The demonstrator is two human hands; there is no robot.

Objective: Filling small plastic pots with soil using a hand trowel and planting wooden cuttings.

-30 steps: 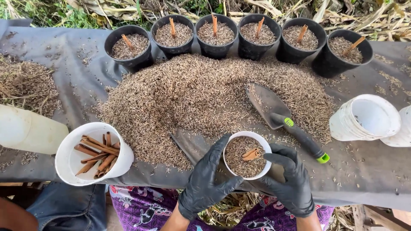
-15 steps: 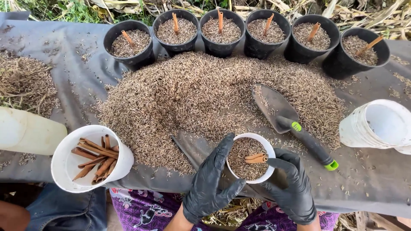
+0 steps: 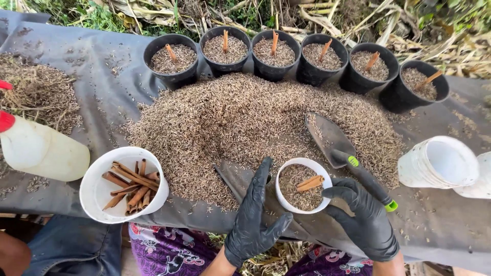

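Note:
My two black-gloved hands hold a small white pot at the near edge of the table. It is filled with brown husks, and a brown stick lies on top. My left hand cups its left side, fingers stretched up along the rim and thumb under it. My right hand curls against its right rim. Just behind the pot spreads a big pile of husks, with a trowel lying on its right slope.
Several black pots with husks and one upright stick each line the back edge. A white bucket of brown sticks stands near left, a white jug beside it. Empty white pots lie at right. Dry stems are heaped far left.
Both hands keep hold of the white pot in almost the same place. The view has shifted slightly.

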